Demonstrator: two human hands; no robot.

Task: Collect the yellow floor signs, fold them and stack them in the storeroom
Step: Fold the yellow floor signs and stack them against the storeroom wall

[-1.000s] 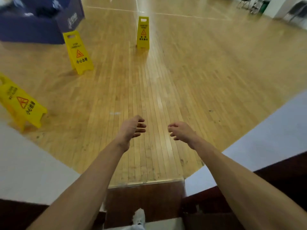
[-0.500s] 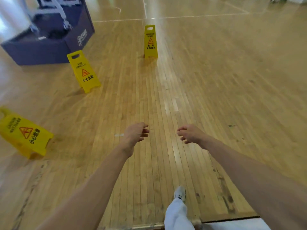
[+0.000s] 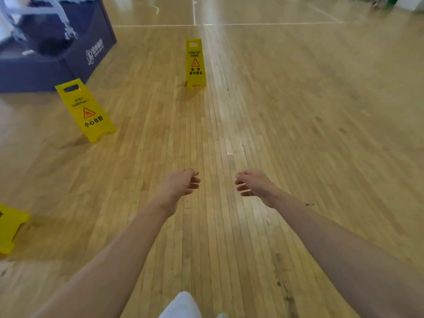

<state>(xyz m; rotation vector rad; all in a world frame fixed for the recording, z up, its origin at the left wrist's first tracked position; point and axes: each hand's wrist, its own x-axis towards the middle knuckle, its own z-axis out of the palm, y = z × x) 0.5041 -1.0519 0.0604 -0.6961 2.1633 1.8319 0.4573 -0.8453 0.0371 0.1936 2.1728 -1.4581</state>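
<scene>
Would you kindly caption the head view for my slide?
Empty left hand and right hand reach over wooden floor toward three standing yellow signs.

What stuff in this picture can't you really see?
- Nearest yellow sign, head view: cut off by the left edge, its words out of frame.
- Far sign: small print too blurry to read.
- Dark blue base: top cut off by the frame, blurred.
- Things in the top right corner: too small and cut off.
</scene>
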